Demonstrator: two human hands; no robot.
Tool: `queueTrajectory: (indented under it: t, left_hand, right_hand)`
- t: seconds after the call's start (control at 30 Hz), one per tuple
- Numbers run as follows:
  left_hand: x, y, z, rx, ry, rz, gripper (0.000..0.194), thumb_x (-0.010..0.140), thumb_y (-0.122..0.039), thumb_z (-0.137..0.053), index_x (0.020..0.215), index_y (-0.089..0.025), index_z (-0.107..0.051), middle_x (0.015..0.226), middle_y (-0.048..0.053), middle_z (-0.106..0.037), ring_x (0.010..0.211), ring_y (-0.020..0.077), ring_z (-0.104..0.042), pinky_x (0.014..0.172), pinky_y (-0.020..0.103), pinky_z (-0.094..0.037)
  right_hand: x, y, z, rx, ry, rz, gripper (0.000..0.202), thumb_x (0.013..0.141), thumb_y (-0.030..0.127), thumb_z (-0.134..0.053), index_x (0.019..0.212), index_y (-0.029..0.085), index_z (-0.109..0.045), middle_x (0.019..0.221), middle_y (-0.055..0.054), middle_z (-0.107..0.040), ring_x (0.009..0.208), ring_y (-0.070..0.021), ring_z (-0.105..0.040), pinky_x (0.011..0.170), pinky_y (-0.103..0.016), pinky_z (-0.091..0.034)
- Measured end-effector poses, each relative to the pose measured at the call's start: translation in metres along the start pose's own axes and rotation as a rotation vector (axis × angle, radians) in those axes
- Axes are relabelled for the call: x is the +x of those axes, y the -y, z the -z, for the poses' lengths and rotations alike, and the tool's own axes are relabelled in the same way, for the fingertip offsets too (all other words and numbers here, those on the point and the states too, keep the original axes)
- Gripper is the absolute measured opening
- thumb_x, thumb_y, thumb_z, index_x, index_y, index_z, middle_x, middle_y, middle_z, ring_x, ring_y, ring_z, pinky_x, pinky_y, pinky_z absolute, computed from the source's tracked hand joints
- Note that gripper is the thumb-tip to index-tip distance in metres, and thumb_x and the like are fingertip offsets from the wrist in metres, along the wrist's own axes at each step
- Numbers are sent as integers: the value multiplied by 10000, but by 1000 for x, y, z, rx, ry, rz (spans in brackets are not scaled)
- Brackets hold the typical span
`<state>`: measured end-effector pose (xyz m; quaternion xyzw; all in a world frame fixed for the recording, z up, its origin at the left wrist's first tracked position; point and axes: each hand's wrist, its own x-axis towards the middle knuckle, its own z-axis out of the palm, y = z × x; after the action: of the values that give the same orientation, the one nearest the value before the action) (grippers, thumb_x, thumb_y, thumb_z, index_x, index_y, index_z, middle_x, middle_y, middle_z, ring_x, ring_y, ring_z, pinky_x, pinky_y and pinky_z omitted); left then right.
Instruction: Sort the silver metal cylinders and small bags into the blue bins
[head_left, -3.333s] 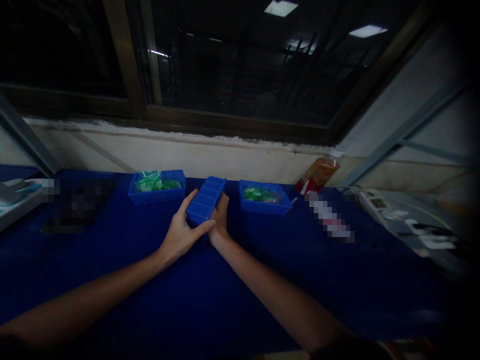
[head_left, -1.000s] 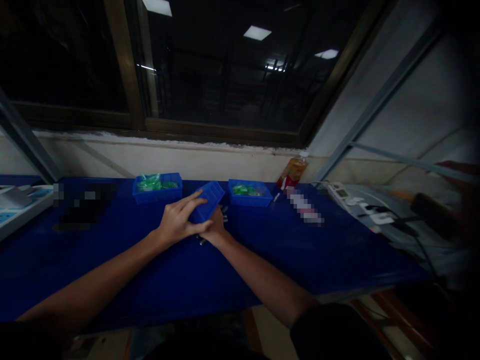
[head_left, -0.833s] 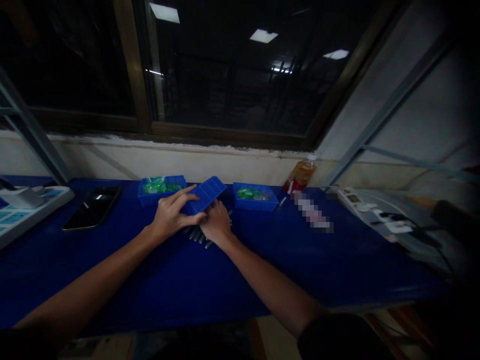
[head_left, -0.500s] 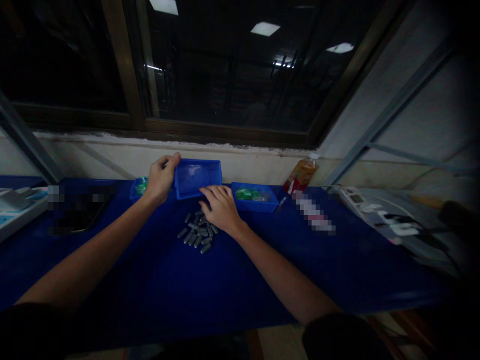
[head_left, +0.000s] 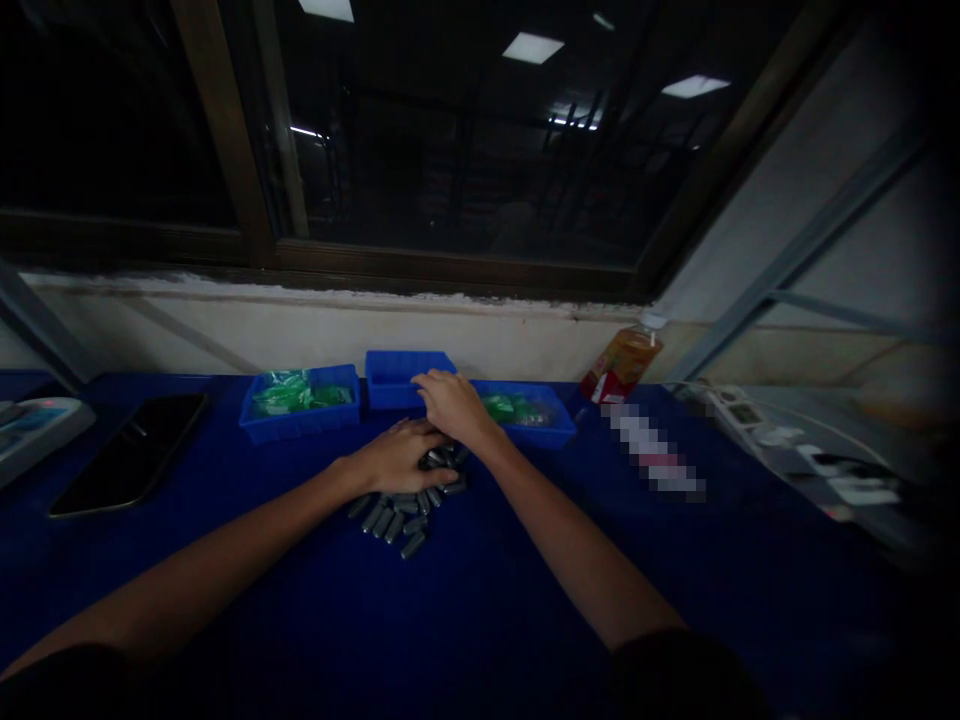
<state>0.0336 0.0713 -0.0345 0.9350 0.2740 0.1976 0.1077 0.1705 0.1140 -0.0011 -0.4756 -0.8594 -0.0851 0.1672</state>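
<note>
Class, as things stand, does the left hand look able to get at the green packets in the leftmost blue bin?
Probably yes: the left hand lies on grey pieces near the leftmost blue bin, whose open top shows the green packets, with the right hand clear of it.

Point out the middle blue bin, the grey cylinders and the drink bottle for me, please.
Middle blue bin (head_left: pixel 388 396): head view, on its front wall.
Grey cylinders (head_left: pixel 406 506): head view, on one cylinder's side, near the pile's middle.
Drink bottle (head_left: pixel 625 364): head view, on the middle of its body.
</note>
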Motion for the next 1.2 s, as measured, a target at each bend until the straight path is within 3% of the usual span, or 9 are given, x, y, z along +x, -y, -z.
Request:
queueTrajectory:
  t: [0.37,0.5,0.6,0.67,0.8,0.9,0.97,1.1,1.2]
  left_hand:
    - [-23,-18,9,-12,4,-61,399,820,-418,-495,1155,-210,-557,1165,112,-585,1092,245,-545,917,419,-457]
    - [-27,-25,15,11,-4,-79,380,851,-423,-455,1155,-218,-551,1139,98,-610,1060,224,-574,895,381,-477]
    - [-29,-28,19,59,16,-47,427,861,-472,-416,1191,-223,-525,1187,102,-590,1085,231,-564,900,382,-472]
    - [-25,-29,19,101,16,-6,486,859,-512,-391,1227,-212,-497,1254,124,-540,1141,254,-521,920,410,-452]
    - [-6,-30,8,120,19,0,565,847,-554,-371,1276,-195,-452,1335,139,-451,1214,275,-442,942,438,-422]
    - [2,-33,2,89,65,-48,535,833,-560,-398,1207,-200,-526,1303,123,-492,1168,273,-493,924,428,-434]
    - [-1,-36,4,60,103,-48,494,836,-548,-408,1163,-211,-562,1295,110,-504,1134,270,-524,916,418,-440]
    - [-16,-40,20,-86,215,-2,487,875,-508,-363,1247,-219,-489,1339,95,-460,1196,249,-464,978,405,-389]
    - [-25,-39,29,-240,177,63,508,880,-490,-371,1295,-203,-428,1361,98,-428,1251,241,-391,1037,409,-319]
  right_hand:
    - [-19,15,12,-75,145,9,228,853,203,-431,983,210,-617,928,-58,-662,852,-189,-592,791,-338,-364]
    - [-32,4,27,43,1,20,269,873,315,-423,1056,221,-597,1030,-51,-627,972,-189,-537,864,-338,-357]
    - [-57,-32,36,55,-217,-164,327,867,359,-409,1094,197,-579,1036,-83,-601,1002,-213,-511,884,-360,-363]
    - [-79,-66,34,-5,-357,-435,370,835,363,-443,1113,153,-566,1043,-126,-577,1012,-245,-500,881,-388,-369]
    - [-110,-122,22,235,-262,-949,512,717,401,-568,1137,112,-529,915,-119,-605,822,-221,-560,713,-342,-438]
    - [-115,-132,21,686,-49,-1038,317,694,310,-575,971,156,-593,714,-41,-608,573,-137,-530,498,-247,-392]
    - [-114,-128,29,889,-26,-1051,222,655,239,-598,865,167,-599,645,-14,-589,501,-110,-499,433,-219,-352]
    - [-117,-119,56,1081,-226,-1075,303,557,172,-653,848,192,-569,651,6,-602,521,-126,-540,440,-231,-406]
    - [-119,-111,72,1118,-438,-1019,325,516,174,-668,803,221,-521,681,33,-600,539,-122,-545,465,-234,-429]
